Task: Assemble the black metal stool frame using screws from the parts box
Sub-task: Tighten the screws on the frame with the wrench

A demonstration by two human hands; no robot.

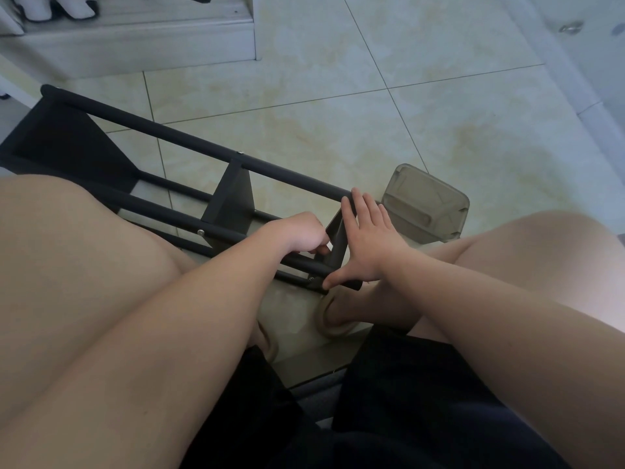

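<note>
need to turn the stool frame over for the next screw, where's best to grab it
Probably the upper leg tube of the stool frame, from above, just past the middle cross plate. It is a bare round bar held off the floor with open space round it, so fingers can wrap it; the right hand braces the near end.

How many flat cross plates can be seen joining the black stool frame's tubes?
2 cross plates: one mid-frame, one at the near end between the left hand and right hand. More may be hidden.
</note>
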